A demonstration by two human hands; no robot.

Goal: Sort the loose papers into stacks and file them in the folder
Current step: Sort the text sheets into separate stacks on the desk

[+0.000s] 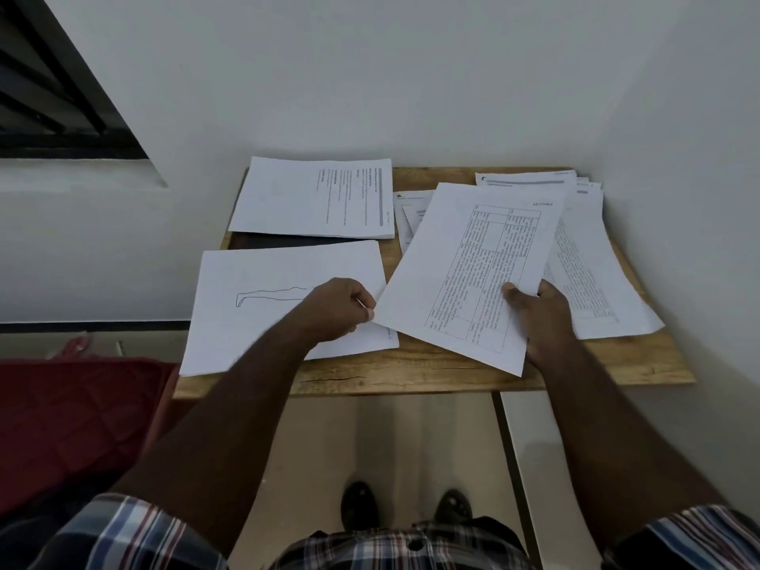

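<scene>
white paper with a printed table, the sheet point(464, 277) we are sorting, is lifted between both our hands, its long axis running from near-left up toward the far right. our right hand point(543, 318) grips its near right edge, thumb on top; our left hand point(341, 308) pinches its left corner. the drawing stack point(263, 306) lies just left, nearer the left hand, and seems the likeliest landing spot. the text stack point(312, 197) rests on the dark folder point(271, 240) farther back. the loose pile point(592, 261) crowds the bench point(411, 372) on the right; the wall closes that side.
</scene>
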